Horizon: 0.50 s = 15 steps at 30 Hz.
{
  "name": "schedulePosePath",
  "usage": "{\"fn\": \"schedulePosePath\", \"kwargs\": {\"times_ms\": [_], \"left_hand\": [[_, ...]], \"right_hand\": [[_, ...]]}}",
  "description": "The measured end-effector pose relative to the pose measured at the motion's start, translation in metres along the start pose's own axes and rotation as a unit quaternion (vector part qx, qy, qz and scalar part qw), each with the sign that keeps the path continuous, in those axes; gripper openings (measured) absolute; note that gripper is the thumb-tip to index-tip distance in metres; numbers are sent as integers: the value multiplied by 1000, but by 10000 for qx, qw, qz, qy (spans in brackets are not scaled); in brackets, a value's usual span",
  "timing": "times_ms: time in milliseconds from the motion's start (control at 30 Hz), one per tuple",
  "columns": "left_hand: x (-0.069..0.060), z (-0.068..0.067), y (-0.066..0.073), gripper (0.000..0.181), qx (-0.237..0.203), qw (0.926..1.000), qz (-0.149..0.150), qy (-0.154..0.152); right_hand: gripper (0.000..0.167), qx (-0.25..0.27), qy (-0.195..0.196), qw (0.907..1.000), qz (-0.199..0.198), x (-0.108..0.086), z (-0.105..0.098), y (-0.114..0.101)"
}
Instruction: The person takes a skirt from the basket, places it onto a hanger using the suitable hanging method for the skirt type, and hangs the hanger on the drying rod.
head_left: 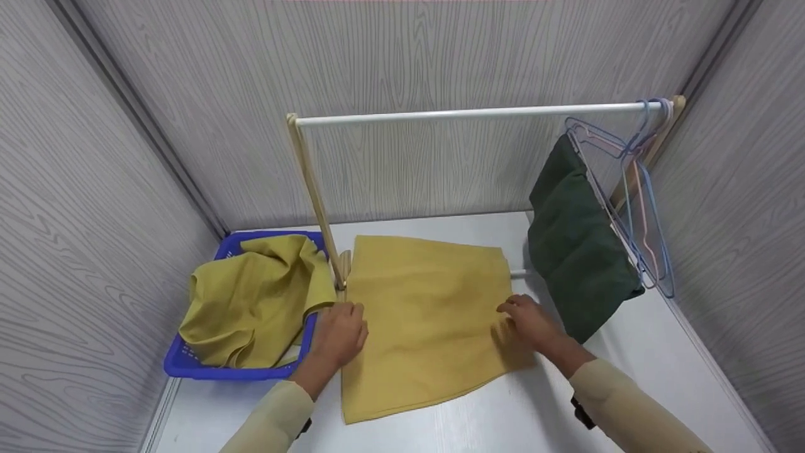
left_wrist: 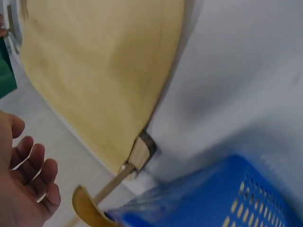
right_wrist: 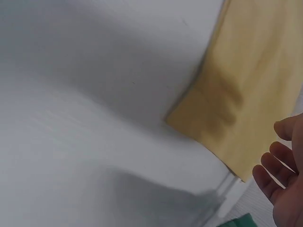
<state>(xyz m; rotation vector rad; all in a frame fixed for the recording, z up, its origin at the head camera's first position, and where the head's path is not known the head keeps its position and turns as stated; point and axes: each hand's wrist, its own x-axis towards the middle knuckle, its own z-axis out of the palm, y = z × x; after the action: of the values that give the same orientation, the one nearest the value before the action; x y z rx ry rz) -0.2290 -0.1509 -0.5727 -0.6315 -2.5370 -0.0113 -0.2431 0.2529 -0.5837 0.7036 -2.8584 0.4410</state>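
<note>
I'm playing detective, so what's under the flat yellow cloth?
White tabletop shows around the yellow cloth, and the lower white bar of the clothes rack disappears beneath the cloth's right edge. The rest is covered, so I can't tell what's there.

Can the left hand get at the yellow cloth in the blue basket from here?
Probably yes. The left hand looks empty and is close beside the blue basket; the yellow cloth in it lies uncovered, and the rack's wooden post stands farther back.
</note>
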Motion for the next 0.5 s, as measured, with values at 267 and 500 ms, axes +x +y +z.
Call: {"fn": "schedulePosePath", "kwargs": {"times_ms": [267, 500], "left_hand": [[7, -4, -42, 24, 752, 9918, -558, 865], [-10, 3, -56, 50, 881, 9857, -1355, 475]], "right_hand": [[18, -596, 745, 9952, 201, 25, -84, 2], [19, -696, 1214, 9883, 612, 27, -152, 16]]}}
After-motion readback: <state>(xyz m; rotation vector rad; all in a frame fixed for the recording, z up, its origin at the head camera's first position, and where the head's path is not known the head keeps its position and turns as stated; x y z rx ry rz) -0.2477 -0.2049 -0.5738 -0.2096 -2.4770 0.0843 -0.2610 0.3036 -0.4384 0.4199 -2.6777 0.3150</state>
